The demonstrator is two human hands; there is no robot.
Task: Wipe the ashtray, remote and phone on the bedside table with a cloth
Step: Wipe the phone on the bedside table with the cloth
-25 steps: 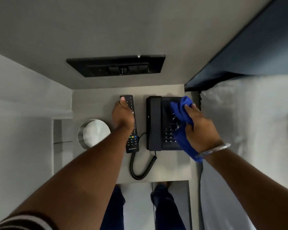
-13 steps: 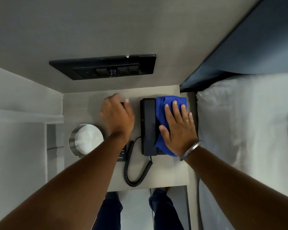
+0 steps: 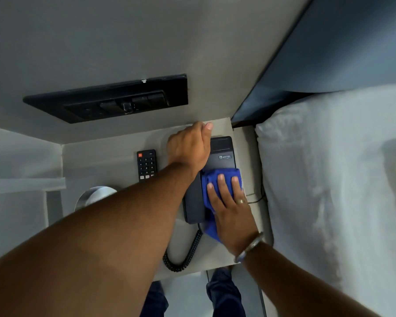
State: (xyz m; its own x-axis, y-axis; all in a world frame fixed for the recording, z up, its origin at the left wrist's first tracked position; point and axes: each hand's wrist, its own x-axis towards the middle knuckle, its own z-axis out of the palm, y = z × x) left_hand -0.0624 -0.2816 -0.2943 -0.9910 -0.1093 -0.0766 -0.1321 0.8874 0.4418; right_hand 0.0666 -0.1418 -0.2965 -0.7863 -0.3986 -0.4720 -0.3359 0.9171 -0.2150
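Phone (image 3: 217,154) stood at right side of desk (image 3: 96,156). Blue cloth (image 3: 220,177) pressed flat on phone under spread right hand (image 3: 231,207). Left hand (image 3: 189,145) curled at phone's far end; grip indeterminate. Remote (image 3: 146,164) just left; ashtray (image 3: 96,195) nearer.

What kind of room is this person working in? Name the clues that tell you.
Most likely a hotel bedroom. A corded desk phone and a TV remote sit on a bedside table, beside a bed with white linen, below a black wall switch panel.
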